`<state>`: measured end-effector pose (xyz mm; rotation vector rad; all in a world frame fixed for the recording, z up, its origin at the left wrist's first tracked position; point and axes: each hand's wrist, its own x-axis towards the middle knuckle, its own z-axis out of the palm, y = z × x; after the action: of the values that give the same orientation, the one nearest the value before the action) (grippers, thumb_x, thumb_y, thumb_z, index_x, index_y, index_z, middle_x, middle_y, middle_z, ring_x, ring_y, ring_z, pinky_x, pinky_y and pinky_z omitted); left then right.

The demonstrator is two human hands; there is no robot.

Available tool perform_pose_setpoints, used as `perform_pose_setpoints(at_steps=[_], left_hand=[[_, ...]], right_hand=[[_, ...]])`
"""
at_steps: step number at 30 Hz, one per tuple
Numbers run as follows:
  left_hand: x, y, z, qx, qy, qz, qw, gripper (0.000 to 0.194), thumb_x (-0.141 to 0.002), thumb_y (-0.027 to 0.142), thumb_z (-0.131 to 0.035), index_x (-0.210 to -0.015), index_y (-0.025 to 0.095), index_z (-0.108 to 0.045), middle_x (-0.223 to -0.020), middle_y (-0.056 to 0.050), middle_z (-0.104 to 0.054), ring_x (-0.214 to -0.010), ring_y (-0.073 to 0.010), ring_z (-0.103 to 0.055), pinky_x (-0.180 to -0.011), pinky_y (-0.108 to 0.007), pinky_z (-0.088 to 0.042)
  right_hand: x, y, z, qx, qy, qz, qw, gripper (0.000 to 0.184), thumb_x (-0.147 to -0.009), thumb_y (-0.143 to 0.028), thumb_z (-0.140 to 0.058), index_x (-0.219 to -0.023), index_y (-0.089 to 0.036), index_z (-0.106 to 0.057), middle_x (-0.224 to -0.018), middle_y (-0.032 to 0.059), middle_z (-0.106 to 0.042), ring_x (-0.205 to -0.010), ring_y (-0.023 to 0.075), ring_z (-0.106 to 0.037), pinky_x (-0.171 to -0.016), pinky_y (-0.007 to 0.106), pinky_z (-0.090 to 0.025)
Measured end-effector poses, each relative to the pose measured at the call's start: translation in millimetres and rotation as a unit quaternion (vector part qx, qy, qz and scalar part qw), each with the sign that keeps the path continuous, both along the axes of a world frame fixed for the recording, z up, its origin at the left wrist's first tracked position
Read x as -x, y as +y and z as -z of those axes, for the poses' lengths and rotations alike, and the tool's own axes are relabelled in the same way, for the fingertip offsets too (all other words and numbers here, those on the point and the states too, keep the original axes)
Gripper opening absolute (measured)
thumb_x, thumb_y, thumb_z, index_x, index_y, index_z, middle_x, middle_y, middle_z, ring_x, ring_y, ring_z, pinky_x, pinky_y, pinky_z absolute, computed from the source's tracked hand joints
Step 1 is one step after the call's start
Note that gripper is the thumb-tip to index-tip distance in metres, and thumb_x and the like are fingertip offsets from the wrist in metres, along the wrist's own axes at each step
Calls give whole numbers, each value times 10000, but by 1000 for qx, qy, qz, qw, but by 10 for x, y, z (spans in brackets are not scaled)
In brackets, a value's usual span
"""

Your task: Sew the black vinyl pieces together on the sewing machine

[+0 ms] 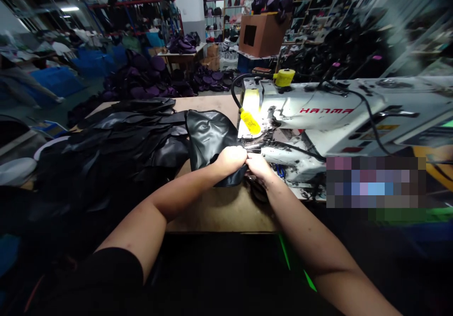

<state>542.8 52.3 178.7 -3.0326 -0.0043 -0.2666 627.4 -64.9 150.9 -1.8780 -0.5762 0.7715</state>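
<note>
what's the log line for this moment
left hand: holds shiny black panel | right hand: holds its edge by sewing machine | beside: stacked black panels

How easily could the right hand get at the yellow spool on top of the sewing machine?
Probably not without letting go: the right hand is holding the black leather panel, and the yellow spool sits high on the white sewing machine.

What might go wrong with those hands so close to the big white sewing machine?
The right hand is right beside the front of the sewing machine, so fingers might get hurt if it ran. The black leather-like panel under the left hand might slip or crease. The pile of black pieces might slide off the table.
</note>
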Motion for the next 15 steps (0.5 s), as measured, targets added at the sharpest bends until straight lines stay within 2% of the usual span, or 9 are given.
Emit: perform_pose_setpoints(at_steps=[3,5,9,12,15], left_hand=[[128,96,60,-10,-33,-6,999,280,-1052,192,-442,-1118,97,-697,-1048,-142,-702,-949,-252,-664,-781,-339,-510],[199,186,60,-20,-27,11,999,285,-1058,220,-448,-1185,123,-685,-1054,-121,-701,-950,-244,-655,-771,-330,-492],[199,309,-71,-39,31,83,995,295,-1054,217,-454,-1140,136,-725,-959,-93,-730,-879,-216,-681,-735,-302,-477],[96,260,-192,-48,48,77,995,299,-1032,179,-468,-1034,105,-758,-920,-120,-755,-848,-233,-710,-733,-319,-497],[-16,118,-230,-41,46,37,997,281,-999,130,-494,-983,78,-769,-925,-148,-769,-856,-258,-731,-757,-345,-525]], right_hand=[[22,21,29,-46,34,7,998,187,-671,-124,-504,-784,-203,-630,-750,45,-691,-589,180,-602,-573,307,-570],[44,8,55,-68,61,13,996,218,-667,-125,-495,-814,-205,-635,-758,33,-687,-605,173,-599,-582,293,-574],[73,6,106,-82,89,12,993,303,-657,-116,-476,-888,-201,-654,-797,25,-703,-626,165,-601,-597,273,-560],[58,46,136,-86,60,6,994,347,-664,-114,-466,-931,-198,-672,-827,31,-726,-680,183,-628,-664,294,-571],[3,75,145,-89,-32,-18,995,326,-694,-109,-468,-914,-194,-693,-919,56,-763,-875,214,-685,-863,326,-574]])
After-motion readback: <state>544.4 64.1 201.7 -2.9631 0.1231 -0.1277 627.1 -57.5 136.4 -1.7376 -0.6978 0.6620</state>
